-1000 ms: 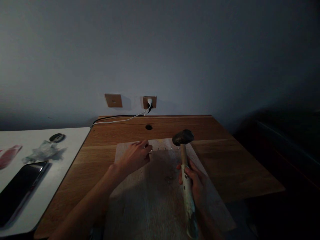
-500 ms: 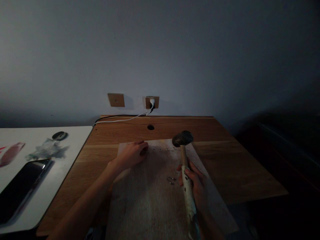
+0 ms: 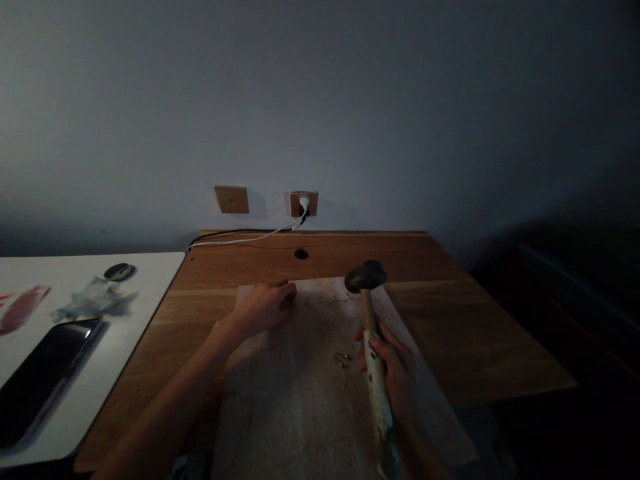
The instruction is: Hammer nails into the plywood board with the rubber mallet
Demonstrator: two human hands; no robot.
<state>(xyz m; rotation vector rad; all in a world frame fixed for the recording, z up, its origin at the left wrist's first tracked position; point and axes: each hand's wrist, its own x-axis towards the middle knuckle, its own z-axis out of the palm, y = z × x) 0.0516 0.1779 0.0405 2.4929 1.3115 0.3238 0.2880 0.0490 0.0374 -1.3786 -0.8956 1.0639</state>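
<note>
A pale wooden board lies on the brown table. My right hand is wrapped round the worn, pale handle of a hammer, whose dark head is raised over the board's far right part. On the board's far left corner rests my left hand, its fingers curled together; what they pinch, if anything, is hidden. A row of small metal pieces, perhaps nails, runs along the far edge between the hands. Several loose nails lie on the board just left of my right hand.
To the left, a white table holds a black phone, crumpled clear plastic, a dark round object and a red-and-white packet. Cables run along the wall to a socket. A round hole pierces the brown table.
Both hands and the hammer keep almost the same places. The view has shifted very slightly.
</note>
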